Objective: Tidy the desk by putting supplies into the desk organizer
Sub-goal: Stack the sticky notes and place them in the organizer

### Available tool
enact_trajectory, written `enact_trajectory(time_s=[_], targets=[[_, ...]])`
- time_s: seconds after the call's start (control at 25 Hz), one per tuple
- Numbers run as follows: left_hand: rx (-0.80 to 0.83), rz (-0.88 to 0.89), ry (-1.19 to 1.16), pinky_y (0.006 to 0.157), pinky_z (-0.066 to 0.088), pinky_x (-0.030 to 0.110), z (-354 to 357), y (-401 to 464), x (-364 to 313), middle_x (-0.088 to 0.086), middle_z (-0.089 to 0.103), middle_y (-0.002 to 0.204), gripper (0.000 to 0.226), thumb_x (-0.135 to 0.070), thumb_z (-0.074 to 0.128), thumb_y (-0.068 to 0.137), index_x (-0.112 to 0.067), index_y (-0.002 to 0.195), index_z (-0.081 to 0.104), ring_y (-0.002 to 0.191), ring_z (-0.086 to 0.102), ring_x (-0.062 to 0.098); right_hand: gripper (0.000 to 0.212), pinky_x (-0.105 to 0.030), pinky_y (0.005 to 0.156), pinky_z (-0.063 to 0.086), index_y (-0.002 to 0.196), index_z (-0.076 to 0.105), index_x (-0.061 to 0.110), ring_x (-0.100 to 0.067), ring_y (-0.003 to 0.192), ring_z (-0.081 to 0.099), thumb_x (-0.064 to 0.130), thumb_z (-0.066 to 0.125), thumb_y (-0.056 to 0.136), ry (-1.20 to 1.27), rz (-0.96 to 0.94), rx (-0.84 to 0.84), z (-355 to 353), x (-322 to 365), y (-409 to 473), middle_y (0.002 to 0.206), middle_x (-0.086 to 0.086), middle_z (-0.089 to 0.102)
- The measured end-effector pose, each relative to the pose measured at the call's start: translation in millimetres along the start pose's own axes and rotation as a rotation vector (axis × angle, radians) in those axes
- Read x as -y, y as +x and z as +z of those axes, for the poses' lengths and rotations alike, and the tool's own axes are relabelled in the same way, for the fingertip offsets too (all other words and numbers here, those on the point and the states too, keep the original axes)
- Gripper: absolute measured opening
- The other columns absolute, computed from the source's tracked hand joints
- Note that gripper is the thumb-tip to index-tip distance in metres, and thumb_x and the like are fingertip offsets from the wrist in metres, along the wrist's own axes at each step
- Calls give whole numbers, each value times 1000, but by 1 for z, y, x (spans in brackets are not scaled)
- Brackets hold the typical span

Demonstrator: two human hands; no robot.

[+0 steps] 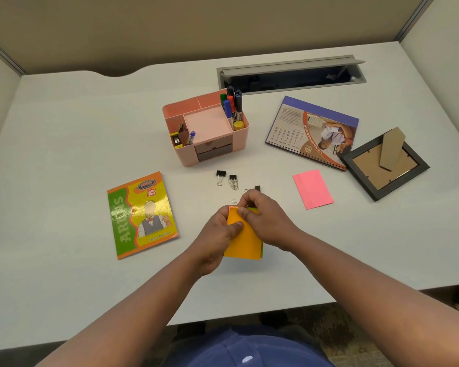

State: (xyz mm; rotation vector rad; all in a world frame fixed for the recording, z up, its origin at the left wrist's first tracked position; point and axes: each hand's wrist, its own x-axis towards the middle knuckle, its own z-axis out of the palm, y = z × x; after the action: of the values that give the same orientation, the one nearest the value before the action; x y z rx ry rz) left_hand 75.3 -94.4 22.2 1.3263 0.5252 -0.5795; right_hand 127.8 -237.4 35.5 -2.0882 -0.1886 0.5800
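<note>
White desk [64, 128] (beige cubicle walls [170, 22] behind) bearing pink organizer [210, 152].

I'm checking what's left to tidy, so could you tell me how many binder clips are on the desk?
3: one binder clip below the organizer, a second beside it, a third partly hidden behind the right hand. More may be hidden.

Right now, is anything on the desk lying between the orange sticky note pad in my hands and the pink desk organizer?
Yes. Black binder clips and loose paper clips lie on the white desk between the orange sticky note pad, held by both hands, and the pink desk organizer. Lifted over them, the path looks open.
</note>
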Motion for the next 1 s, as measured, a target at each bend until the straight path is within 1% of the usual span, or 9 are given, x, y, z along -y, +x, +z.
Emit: enact_trajectory(time_s=[0.16,0.24,0.32,0.4,0.48,0.56,0.64,0.8,1.0], targets=[[9,21,67,79,53,38,0,2,1,7,67,122,28,-16,55,103,-29,128,54,112,64,31,3,-24,73,42,97,61,20,-10,92,55,18,59,99,1,-16,-8,-1,0,1,98,10,59],[-8,25,71,78,52,37,0,4,3,7,67,122,29,-16,57,102,-27,128,53,111,63,30,5,-26,74,45,99,62,20,-11,89,56,22,58,100,58,3,-13,-4,-4,2,98,9,61],[-47,6,45,81,53,39,-1,6,4,7,65,125,31,-16,57,102,-26,130,52,112,62,31,10,-29,76,46,103,63,18,-11,88,58,24,57,100,103,41,-113,-16,-16,8,103,5,63],[-81,-14,18,86,54,42,-3,7,4,5,64,127,32,-15,57,102,-26,131,51,113,61,31,16,-34,88,47,112,63,17,-17,103,59,23,58,98,-17,99,-265,-33,-39,16,118,1,62],[-94,-16,10,91,53,47,-5,8,4,3,63,127,33,-16,56,102,-27,132,51,114,61,31,31,-42,102,40,126,60,17,-28,124,50,23,61,95,-276,186,-365,-50,-64,22,134,-4,54],[-103,-15,15,93,52,49,-4,8,3,2,62,127,32,-17,56,102,-28,131,50,114,60,31,47,-48,107,35,139,51,17,-34,133,38,27,61,94,-452,318,-425,-66,-79,24,147,-7,43],[-104,-17,18,94,51,50,-3,8,2,2,62,127,32,-17,56,102,-29,131,50,114,60,30,58,-51,108,33,146,42,17,-35,136,33,31,62,93,-486,437,-458,-77,-88,26,152,-8,36],[-105,-29,23,93,51,49,-2,9,1,0,63,124,28,-17,56,102,-30,127,51,111,61,28,70,-52,103,37,144,40,17,-36,134,37,40,71,86,-474,611,-435,-89,-96,29,147,-10,39],[-104,-37,22,97,50,53,-1,10,2,0,64,123,27,-17,56,102,-30,126,53,110,61,29,74,-49,95,41,132,46,19,-35,123,46,44,84,73,-380,678,-367,-96,-93,29,130,-9,50]])
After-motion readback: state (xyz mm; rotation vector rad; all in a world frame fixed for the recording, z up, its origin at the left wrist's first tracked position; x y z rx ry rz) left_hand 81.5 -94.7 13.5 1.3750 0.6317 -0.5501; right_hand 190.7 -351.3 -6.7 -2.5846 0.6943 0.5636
